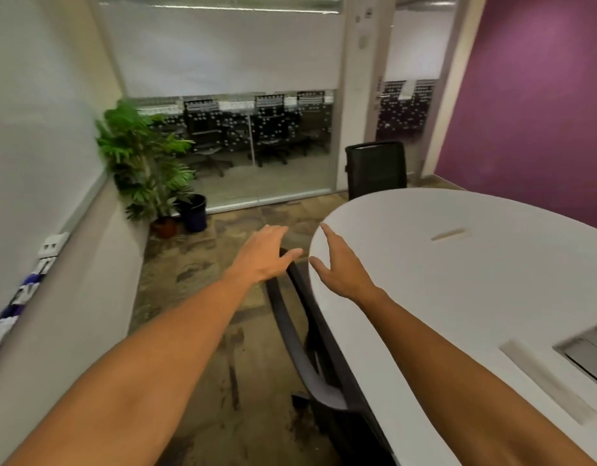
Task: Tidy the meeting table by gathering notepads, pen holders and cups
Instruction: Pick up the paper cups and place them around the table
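Note:
The white oval meeting table [475, 280] fills the right side of the view; no notepad, pen holder or cup shows on it. My left hand [261, 255] is stretched forward with relaxed fingers over the top of a black chair back [300, 348] tucked at the table's left edge; I cannot tell if it touches. My right hand [337, 267] hovers with spread fingers above the table's near-left rim and holds nothing.
A second black chair [376, 169] stands at the table's far end. A potted plant [145, 163] and dark bin [194, 213] sit in the far left corner by a glass wall. Cable slots [450, 234] and a hatch [589, 354] mark the tabletop. Carpet lies left.

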A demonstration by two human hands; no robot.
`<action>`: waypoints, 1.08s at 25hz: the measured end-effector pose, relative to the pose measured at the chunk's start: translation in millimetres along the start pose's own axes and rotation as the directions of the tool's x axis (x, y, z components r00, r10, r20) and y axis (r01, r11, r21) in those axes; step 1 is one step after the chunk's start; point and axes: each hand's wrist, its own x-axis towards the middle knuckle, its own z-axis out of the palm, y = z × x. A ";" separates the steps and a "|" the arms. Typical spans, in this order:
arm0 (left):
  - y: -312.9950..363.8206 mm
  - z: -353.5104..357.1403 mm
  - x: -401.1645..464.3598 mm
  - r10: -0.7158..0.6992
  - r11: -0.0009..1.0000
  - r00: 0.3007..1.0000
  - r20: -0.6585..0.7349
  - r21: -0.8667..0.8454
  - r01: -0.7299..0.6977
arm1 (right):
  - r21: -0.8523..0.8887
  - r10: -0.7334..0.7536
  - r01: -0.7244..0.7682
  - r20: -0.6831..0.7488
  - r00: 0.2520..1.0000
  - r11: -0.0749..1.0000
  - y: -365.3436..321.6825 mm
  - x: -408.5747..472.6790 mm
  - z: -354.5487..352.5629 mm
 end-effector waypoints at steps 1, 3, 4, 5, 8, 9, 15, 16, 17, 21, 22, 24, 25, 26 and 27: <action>-40.3 -5.7 7.9 -0.035 0.999 0.999 -0.018 -0.023 0.034 | 0.026 -0.021 0.021 0.015 1.000 0.999 -18.8 26.6 21.5; -75.0 -2.7 14.3 -0.067 0.996 0.998 -0.021 -0.063 0.066 | 0.061 -0.040 0.038 0.031 0.999 0.997 -30.8 52.2 40.3; -106.1 -4.9 24.5 -0.083 0.993 0.996 -0.030 -0.081 0.081 | 0.069 -0.039 0.036 0.052 0.998 0.997 -42.3 77.9 64.7; -122.3 -4.4 30.3 -0.094 0.992 0.995 -0.031 -0.087 0.091 | 0.054 -0.043 0.039 0.074 0.996 0.998 -47.4 94.0 79.1; -183.1 -11.8 57.1 -0.118 0.987 0.992 -0.050 -0.120 0.111 | 0.014 -0.050 0.049 0.107 0.993 0.999 -64.3 152.9 113.0; -219.6 -18.1 68.9 -0.161 0.978 0.986 -0.052 -0.143 0.152 | -0.006 -0.072 0.074 0.133 0.988 0.997 -77.1 186.3 134.0; -329.2 -31.6 116.9 -0.221 0.968 0.973 -0.067 -0.133 0.210 | -0.061 -0.102 0.112 0.143 0.984 0.992 -107.9 297.1 199.0; -345.0 -30.3 127.0 -0.226 0.965 0.972 -0.067 -0.152 0.214 | -0.060 -0.099 0.110 0.160 0.982 0.992 -109.5 314.9 215.9; -354.9 -27.0 133.4 -0.233 0.963 0.970 -0.070 -0.154 0.220 | -0.067 -0.107 0.121 0.180 0.978 0.990 -110.2 325.6 229.3; -403.0 -18.1 175.4 -0.187 0.979 0.980 -0.070 -0.096 0.180 | -0.068 -0.120 0.137 0.206 0.971 0.988 -113.4 386.9 277.3; -413.6 -9.4 186.2 -0.169 0.984 0.982 -0.079 -0.066 0.164 | -0.074 -0.128 0.146 0.212 0.969 0.986 -108.5 401.1 290.4; -435.0 -6.6 212.4 -0.157 0.987 0.984 -0.090 -0.053 0.153 | -0.080 -0.151 0.172 0.219 0.964 0.982 -105.3 432.5 306.8; -448.1 -3.6 233.9 -0.174 0.984 0.980 -0.096 -0.061 0.168 | -0.070 -0.156 0.175 0.219 0.963 0.982 -100.9 455.4 316.0; -464.0 3.0 260.4 -0.194 0.978 0.975 -0.110 -0.098 0.184 | -0.061 -0.166 0.183 0.214 0.963 0.981 -91.1 483.6 327.8; -473.5 4.4 284.4 -0.200 0.975 0.972 -0.120 -0.119 0.186 | -0.055 -0.178 0.193 0.207 0.962 0.980 -83.4 507.0 333.6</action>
